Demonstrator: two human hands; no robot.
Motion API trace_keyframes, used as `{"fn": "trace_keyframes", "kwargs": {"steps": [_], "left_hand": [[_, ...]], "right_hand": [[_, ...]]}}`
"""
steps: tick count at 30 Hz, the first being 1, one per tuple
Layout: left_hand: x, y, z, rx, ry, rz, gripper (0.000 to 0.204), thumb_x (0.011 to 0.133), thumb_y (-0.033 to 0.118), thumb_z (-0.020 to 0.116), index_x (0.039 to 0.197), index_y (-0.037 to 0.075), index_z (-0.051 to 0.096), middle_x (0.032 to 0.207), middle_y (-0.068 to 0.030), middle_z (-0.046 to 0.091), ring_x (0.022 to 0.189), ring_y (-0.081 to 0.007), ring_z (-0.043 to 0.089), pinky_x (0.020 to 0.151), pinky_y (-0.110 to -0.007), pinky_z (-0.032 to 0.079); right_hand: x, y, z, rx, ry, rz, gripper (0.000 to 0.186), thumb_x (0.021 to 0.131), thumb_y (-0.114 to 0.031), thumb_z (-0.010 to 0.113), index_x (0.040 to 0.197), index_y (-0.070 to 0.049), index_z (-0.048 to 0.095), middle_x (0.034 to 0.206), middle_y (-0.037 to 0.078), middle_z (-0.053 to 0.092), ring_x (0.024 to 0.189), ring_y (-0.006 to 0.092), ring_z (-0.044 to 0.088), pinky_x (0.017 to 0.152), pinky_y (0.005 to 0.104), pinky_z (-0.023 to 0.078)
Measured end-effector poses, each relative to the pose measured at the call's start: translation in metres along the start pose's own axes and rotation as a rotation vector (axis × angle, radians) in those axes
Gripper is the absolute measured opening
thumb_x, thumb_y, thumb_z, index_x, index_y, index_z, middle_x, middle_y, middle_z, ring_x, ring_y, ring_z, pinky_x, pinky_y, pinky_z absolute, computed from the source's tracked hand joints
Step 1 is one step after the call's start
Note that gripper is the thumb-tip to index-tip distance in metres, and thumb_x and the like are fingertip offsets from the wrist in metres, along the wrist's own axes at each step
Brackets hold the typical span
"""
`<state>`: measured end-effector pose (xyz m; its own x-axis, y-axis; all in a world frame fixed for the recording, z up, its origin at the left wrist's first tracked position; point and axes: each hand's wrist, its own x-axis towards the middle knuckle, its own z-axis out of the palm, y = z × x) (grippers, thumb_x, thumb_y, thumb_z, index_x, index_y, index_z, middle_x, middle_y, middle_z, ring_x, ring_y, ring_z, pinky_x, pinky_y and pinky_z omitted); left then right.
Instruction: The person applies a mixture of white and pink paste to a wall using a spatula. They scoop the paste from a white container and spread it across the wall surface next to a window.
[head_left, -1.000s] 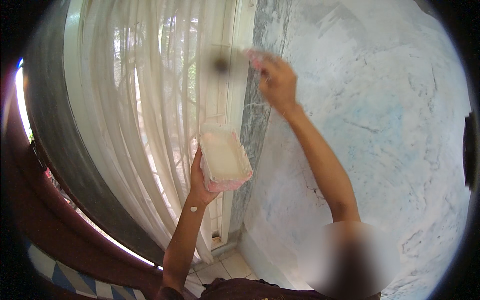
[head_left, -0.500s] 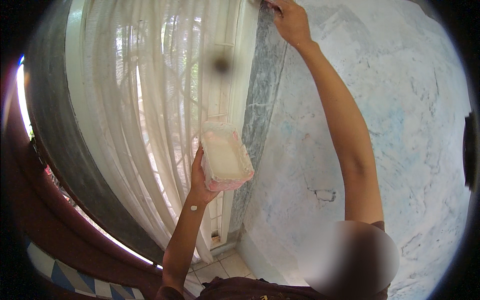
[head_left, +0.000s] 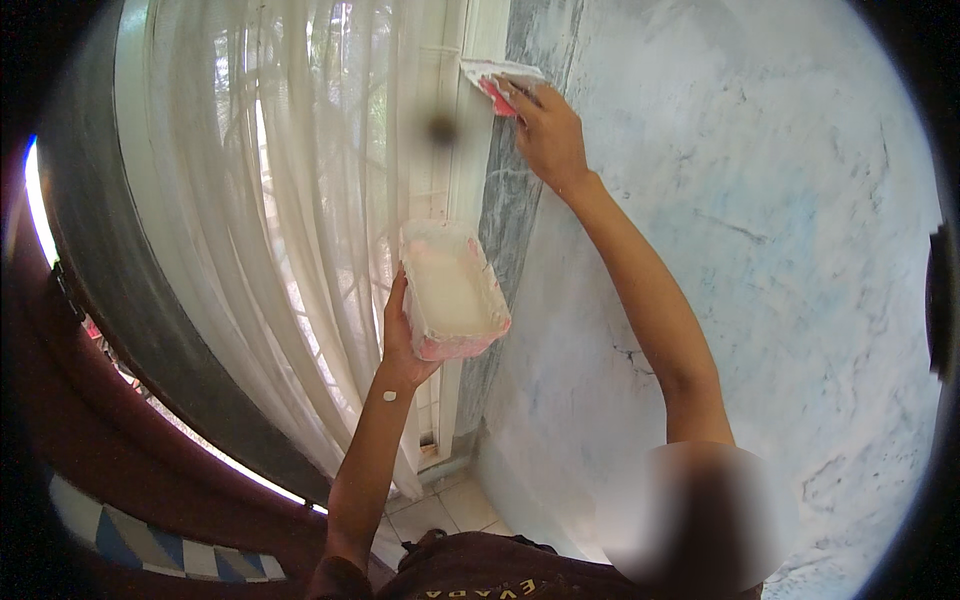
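My left hand (head_left: 402,335) is wrapped round the side and underside of a pinkish rectangular plastic tub (head_left: 462,347), its rim crusted with white. Smooth white paste (head_left: 452,285), like wall putty, lies in the tub. Higher up, my right hand (head_left: 552,138) grips a red putty spreader (head_left: 497,100) whose blade edge is coated in white paste. The spreader is by the grey unpainted strip (head_left: 508,200) between the window frame and the wall; whether its blade touches the surface I cannot tell. A white blob sits on my left wrist.
A sheer white curtain (head_left: 290,200) hangs over the window to the left, beside the pale window frame (head_left: 470,150). On the right spreads a patchy white-blue wall (head_left: 750,250) with a crack. Floor tiles (head_left: 450,508) show below, and a dark curved band (head_left: 130,300) runs down the left.
My right hand has come down from the top edge, bringing the spreader fully into view. The tub in my left hand has risen slightly.
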<state>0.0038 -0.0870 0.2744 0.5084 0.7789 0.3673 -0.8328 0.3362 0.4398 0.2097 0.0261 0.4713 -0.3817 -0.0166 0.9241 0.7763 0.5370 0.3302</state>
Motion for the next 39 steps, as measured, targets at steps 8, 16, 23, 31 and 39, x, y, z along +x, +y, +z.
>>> {"fn": "trace_keyframes", "kwargs": {"steps": [8,16,23,31,39], "left_hand": [[-0.029,-0.024,-0.020,-0.023,0.166,0.024,0.066,0.106,0.057,0.038,0.154,0.012,0.041,0.146,-0.0138,0.056,0.131,-0.0332,0.059,0.111,-0.056,0.049],[-0.064,-0.060,-0.068,0.077,0.355,0.086,0.069,0.103,0.062,0.042,0.153,0.015,0.045,0.145,-0.0125,0.056,0.130,-0.0314,0.060,0.108,-0.056,0.051],[-0.068,-0.058,-0.071,-0.019,0.349,0.085,0.062,0.105,0.057,0.044,0.149,0.014,0.049,0.141,-0.0090,0.060,0.126,-0.0274,0.062,0.106,-0.050,0.052],[-0.064,-0.058,-0.064,-0.011,0.261,0.096,0.064,0.104,0.057,0.045,0.151,0.014,0.046,0.143,-0.0098,0.059,0.127,-0.0297,0.061,0.107,-0.052,0.052],[-0.068,-0.053,-0.067,-0.040,0.273,0.059,0.064,0.105,0.056,0.044,0.153,0.015,0.045,0.145,-0.0108,0.057,0.130,-0.0312,0.060,0.109,-0.053,0.050]], "right_hand": [[-0.116,-0.032,0.017,0.067,-0.087,-0.029,0.066,0.074,0.009,0.064,0.137,-0.010,0.064,0.134,0.011,0.064,0.118,0.0345,0.063,0.103,0.0456,0.051],[-0.189,-0.053,-0.002,0.136,-0.279,0.040,0.062,0.074,0.010,0.064,0.134,-0.009,0.065,0.127,0.013,0.067,0.116,0.0352,0.065,0.101,0.0452,0.053],[0.002,-0.001,-0.032,0.107,0.103,0.079,0.036,0.081,0.000,0.063,0.115,-0.008,0.071,0.101,0.016,0.067,0.094,0.0376,0.065,0.081,0.0494,0.054],[0.106,0.054,-0.022,-0.128,0.089,0.097,0.027,0.087,-0.005,0.060,0.111,-0.005,0.072,0.102,0.019,0.069,0.097,0.0394,0.066,0.084,0.0485,0.054],[0.070,0.038,-0.015,-0.177,0.099,0.120,0.030,0.090,-0.001,0.057,0.115,-0.009,0.072,0.110,0.010,0.070,0.101,0.0337,0.066,0.085,0.0444,0.055]]}}
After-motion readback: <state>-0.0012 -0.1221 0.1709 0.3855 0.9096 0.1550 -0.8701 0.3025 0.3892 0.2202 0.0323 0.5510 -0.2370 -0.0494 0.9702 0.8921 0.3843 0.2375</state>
